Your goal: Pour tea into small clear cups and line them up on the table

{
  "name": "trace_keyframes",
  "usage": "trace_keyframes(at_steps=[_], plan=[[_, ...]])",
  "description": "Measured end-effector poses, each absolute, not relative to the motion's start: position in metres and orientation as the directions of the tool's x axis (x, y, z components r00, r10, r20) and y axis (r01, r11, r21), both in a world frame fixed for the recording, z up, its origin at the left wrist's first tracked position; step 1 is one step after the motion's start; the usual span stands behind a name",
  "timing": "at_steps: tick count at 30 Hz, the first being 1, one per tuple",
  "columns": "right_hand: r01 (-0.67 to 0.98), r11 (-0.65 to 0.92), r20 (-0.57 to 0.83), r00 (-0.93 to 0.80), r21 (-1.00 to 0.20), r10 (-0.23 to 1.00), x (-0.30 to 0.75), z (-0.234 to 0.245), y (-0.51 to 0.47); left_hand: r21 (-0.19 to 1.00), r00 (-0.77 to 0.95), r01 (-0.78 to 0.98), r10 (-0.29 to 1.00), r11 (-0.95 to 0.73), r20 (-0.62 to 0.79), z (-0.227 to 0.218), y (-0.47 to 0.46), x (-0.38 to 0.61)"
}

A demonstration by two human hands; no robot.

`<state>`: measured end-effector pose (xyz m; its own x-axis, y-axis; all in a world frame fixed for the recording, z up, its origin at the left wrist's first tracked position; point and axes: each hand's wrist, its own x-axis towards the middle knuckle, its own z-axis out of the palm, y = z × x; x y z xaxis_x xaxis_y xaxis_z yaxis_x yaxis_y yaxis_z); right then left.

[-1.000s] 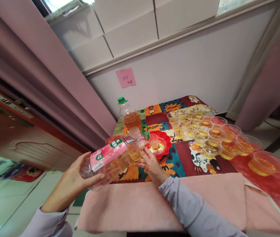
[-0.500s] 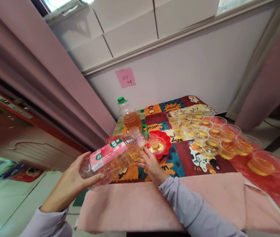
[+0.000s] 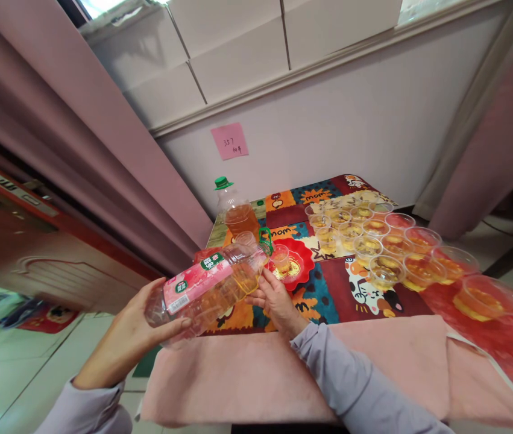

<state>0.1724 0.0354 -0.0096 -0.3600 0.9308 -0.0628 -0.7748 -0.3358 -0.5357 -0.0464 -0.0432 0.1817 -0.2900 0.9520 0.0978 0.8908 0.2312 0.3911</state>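
Observation:
A clear plastic bottle with a pink label lies tilted in my hands, its mouth end toward the right. My left hand grips it around the base. Near the neck, my right hand holds it from below with the fingers. Yellow liquid is gathered toward the bottle's neck, where a green ring hangs. Just beyond the mouth, a small clear plastic cup stands on a red scalloped plate. Whether liquid is flowing into it I cannot tell.
A large bottle of amber liquid with a green cap stands behind. Several clear cups of yellow liquid crowd the table's right side. A pink cloth drapes the front edge. A brown door is at left.

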Motion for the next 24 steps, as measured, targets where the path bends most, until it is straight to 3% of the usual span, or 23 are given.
trace_keyframes(at_steps=[24], plan=[[-0.767, -0.339, -0.067, -0.363, -0.544, 0.929, 0.172, -0.011, 0.037, 0.402, -0.336, 0.869, 0.94, 0.287, 0.056, 0.186, -0.041, -0.039]])
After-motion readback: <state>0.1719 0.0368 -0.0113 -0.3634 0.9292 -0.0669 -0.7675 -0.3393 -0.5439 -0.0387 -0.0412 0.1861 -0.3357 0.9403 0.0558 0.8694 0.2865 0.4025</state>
